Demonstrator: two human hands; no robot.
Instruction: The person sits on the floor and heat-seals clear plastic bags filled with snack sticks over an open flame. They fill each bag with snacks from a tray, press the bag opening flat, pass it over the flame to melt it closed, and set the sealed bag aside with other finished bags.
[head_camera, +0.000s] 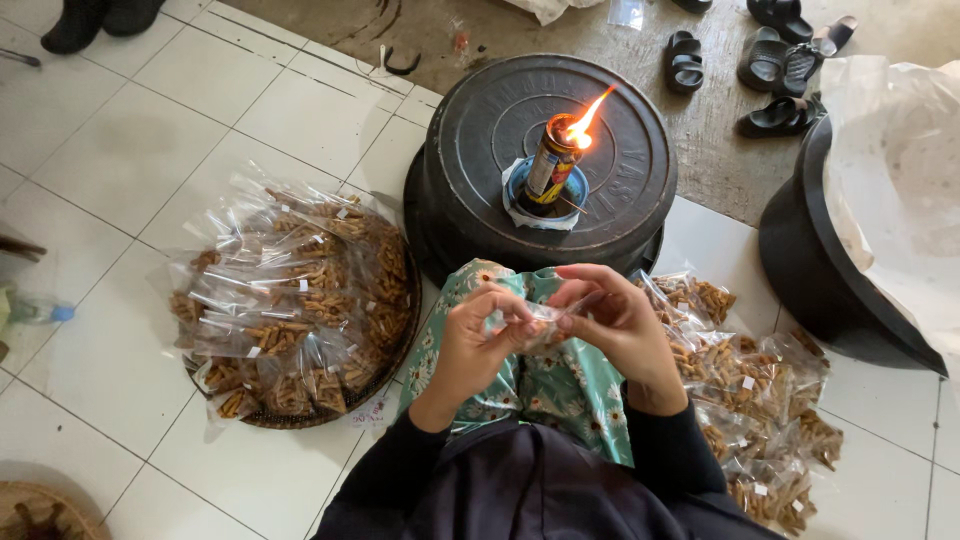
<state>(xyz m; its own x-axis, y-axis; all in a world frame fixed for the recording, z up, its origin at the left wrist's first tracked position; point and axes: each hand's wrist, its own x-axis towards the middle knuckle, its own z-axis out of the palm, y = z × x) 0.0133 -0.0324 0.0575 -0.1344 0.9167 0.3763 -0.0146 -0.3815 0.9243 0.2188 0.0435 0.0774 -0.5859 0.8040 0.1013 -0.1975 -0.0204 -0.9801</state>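
Dark sleeves (520, 490) fill the bottom of the view, and from them both hands rise over a lap draped in green flowered cloth (560, 385). Left hand (475, 340) and right hand (620, 320) meet close together, fingers pinched on a small clear bag (543, 322) held between them, just above the cloth. What the bag contains is hard to tell under the fingers.

Beyond the hands stands an upturned black tub (480, 150). On its flat top a lamp (553, 165) made from a can sits in a blue dish, and its flame (585, 122) leans to the right.

To the left, on the white tile floor (130, 150), a round woven tray (300, 415) bears a heap of sealed bags (290, 300) filled with brown stick snacks. To the right of the lap, more filled bags (750, 400) lie piled on the floor. Farther right a second black tub (810, 260) is lined with pale plastic (890, 180). Black sandals (760, 60) lie on the bare concrete at the top.
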